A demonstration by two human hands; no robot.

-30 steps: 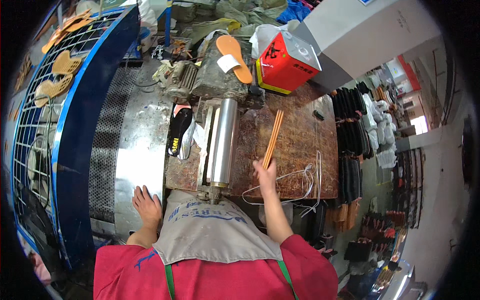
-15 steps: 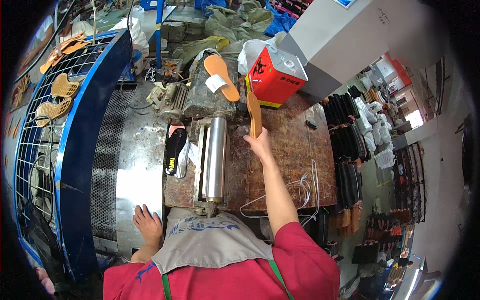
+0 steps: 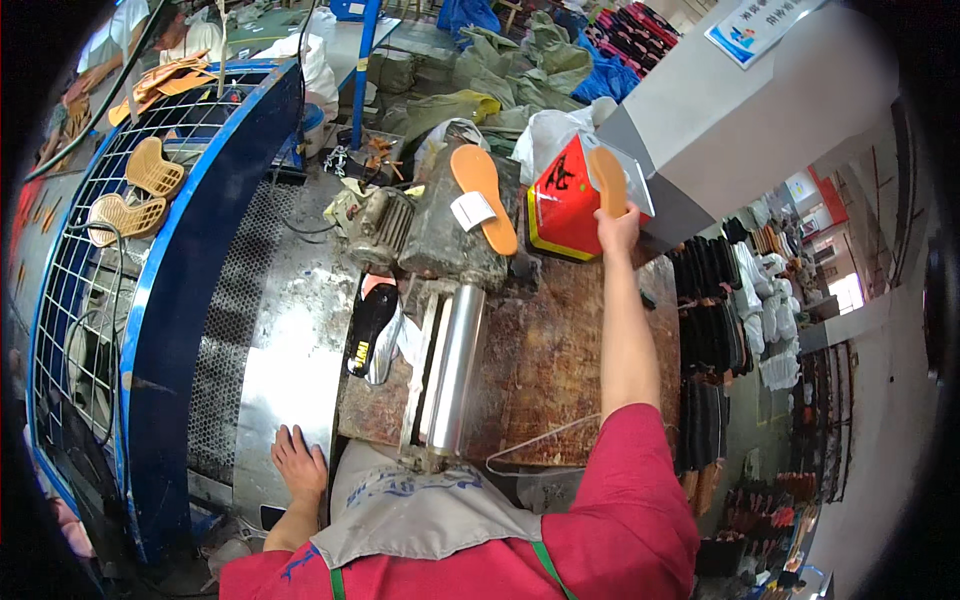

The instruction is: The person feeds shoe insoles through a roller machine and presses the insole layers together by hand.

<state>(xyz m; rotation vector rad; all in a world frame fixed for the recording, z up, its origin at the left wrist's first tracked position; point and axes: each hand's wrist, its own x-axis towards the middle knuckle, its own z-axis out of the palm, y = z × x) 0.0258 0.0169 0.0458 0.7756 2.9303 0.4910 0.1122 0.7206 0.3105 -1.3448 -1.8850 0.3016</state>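
My right hand (image 3: 618,232) is stretched far forward and closed around the heel end of a tan shoe sole (image 3: 607,178). The sole points away from me and overlaps the red can (image 3: 562,205) with a metal top. Flat on the shiny metal tabletop (image 3: 290,370), my left hand (image 3: 299,462) rests with its fingers spread and nothing in it. Between my arms lies a steel roller (image 3: 458,365) in its frame. Behind it, another tan sole (image 3: 478,190) with a white paper wrap (image 3: 472,211) sits on the grimy machine housing (image 3: 430,220).
Black and white insoles (image 3: 371,325) lie left of the roller. An electric motor (image 3: 378,222) stands behind them. On the left, a blue-framed wire rack (image 3: 100,270) holds several soles. A white cord (image 3: 540,440) crosses the worn wooden tabletop (image 3: 545,350). A grey-white pillar (image 3: 740,120) rises at right.
My right hand has moved right and forward with the sole, from beside the can to in front of its right side. The whole view has shifted slightly; my left hand stays on the metal.
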